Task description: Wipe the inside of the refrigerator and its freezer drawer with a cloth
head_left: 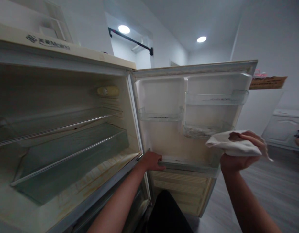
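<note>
The refrigerator (91,60) in front of me has its door (169,139) swung out to the right. My left hand (151,161) has its fingers curled over the left end of the low clear door bin (188,166). In my right hand (237,161) is a bunched white cloth (234,144), raised in front of the door's outer side. A brownish patch shows on the cloth or in its fold; I cannot tell which. Above sit the other clear door bins, among them the middle right bin (200,131) just left of the cloth.
Inside the refrigerator are a glass shelf (54,124), a clear drawer (67,171) and yellowish stains on the floor. A second door (181,191) stands open below. My dark-clothed knee (166,210) is close to it. A cardboard box (268,83) lies beyond the door.
</note>
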### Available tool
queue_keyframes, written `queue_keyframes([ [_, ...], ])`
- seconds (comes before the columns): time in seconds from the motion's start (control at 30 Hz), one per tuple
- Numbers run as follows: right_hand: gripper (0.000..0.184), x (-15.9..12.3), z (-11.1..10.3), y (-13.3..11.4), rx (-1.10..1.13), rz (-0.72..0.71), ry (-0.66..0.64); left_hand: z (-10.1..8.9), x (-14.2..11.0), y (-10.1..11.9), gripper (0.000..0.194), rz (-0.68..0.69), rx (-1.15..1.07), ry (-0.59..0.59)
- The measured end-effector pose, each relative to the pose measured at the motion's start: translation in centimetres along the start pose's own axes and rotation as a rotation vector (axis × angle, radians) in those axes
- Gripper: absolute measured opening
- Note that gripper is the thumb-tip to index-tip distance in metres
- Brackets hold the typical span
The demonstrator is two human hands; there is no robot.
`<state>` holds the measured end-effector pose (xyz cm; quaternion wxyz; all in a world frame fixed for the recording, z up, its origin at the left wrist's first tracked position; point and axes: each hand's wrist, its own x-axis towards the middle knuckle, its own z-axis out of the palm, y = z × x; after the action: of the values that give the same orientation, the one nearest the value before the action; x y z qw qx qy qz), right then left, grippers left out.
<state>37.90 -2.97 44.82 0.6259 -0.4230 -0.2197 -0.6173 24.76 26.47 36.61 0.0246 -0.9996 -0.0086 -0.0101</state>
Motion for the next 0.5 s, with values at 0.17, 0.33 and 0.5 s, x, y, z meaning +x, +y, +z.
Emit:
queue_keyframes([
  [0.17, 0.038, -0.9, 1.1, -0.8, -0.334, -0.288, -0.880, 0.4, 0.1, -0.1, 0.058, -0.025, -0.004, -0.003],
  [0.33, 0.036, -1.8, 2.4, -0.2, -0.273, -0.131, -0.756, 0.6, 0.4, 0.0, 0.058, -0.016, -0.006, 0.017],
  [0.5, 0.048, -0.7, 5.7, -4.0, -0.111, -0.245, -0.281, 0.7, 0.6, 0.0, 0.060, -0.012, -0.020, 0.036],
])
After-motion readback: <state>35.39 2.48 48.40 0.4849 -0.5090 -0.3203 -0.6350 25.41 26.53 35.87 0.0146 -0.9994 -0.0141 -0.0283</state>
